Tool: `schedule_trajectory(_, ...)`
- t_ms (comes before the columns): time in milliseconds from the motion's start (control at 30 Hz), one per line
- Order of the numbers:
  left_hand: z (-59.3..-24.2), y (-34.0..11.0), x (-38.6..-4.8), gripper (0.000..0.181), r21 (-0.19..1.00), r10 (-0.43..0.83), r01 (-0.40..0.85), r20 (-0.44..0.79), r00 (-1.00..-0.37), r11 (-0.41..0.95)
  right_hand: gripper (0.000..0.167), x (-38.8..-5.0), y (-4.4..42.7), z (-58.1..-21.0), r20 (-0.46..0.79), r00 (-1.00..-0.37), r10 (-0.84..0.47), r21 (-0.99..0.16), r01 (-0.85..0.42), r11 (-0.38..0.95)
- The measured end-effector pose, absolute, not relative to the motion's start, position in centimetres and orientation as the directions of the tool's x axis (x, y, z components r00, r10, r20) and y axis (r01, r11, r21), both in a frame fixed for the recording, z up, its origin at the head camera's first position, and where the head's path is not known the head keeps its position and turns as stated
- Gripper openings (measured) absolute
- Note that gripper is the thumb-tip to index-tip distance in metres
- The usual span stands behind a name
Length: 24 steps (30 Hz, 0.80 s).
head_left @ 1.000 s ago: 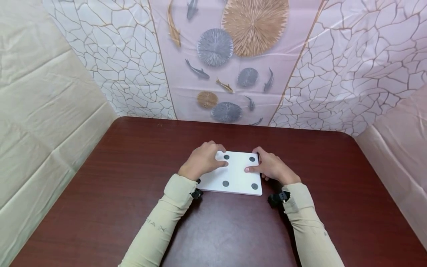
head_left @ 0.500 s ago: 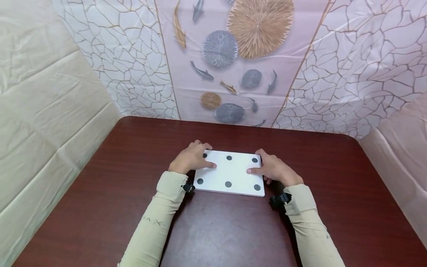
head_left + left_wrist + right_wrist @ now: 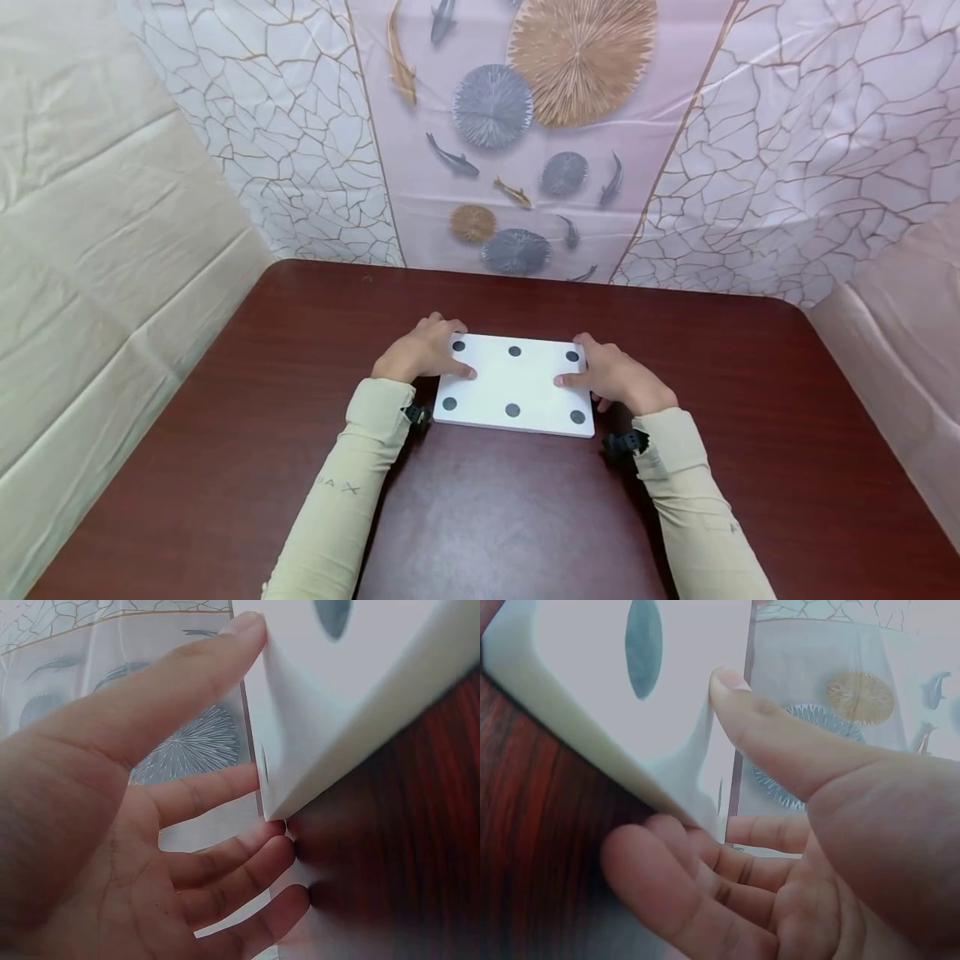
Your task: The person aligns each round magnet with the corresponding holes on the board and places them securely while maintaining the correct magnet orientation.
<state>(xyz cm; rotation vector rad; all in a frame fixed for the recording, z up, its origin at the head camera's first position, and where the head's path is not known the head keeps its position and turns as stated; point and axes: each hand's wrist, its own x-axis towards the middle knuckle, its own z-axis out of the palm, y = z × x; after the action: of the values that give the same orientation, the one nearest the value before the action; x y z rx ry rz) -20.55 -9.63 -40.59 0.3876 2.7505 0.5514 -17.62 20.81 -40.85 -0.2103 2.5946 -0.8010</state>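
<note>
A flat white rectangular board (image 3: pixel 517 382) lies on the dark red-brown table, with several dark round spots (image 3: pixel 512 410) near its long edges. My left hand (image 3: pixel 422 350) holds its left end. In the left wrist view the thumb (image 3: pixel 217 656) rests on the white top while the fingertips meet the side edge close to the tabletop. At the right end my right hand (image 3: pixel 618 375) grips the board, thumb on top. The right wrist view shows curled fingers (image 3: pixel 652 877) at the lower edge. What lies beneath the board is hidden.
The wood-grain table (image 3: pixel 480 517) extends around the board on all sides. Behind it hangs a patterned sheet (image 3: pixel 495 167) with fish and round motifs. Plain cream cloth (image 3: pixel 112 250) bounds the left side, and similar cloth (image 3: pixel 900 358) the right.
My left hand has slid leftward from over the board's left part to its left end, uncovering the spots there. The right hand has kept its hold, and the board has hardly moved.
</note>
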Motion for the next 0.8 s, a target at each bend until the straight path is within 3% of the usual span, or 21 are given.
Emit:
schedule_trajectory(467, -41.0, -9.1, -20.7, 0.073, 0.428, 0.333, 0.206, -0.248, -0.91, 0.88, 0.077, -17.3, 21.5, -40.8, -0.355, -0.899, -0.256, -0.565, -0.012, 0.825)
schedule_trajectory(800, -39.5, -10.3, -21.2, 0.059, 0.473, 0.309, 0.227, -0.103, -0.945, 0.851, 0.079, -18.3, 21.6, -39.2, -0.247, -0.944, -0.218, -0.475, -0.078, 0.876)
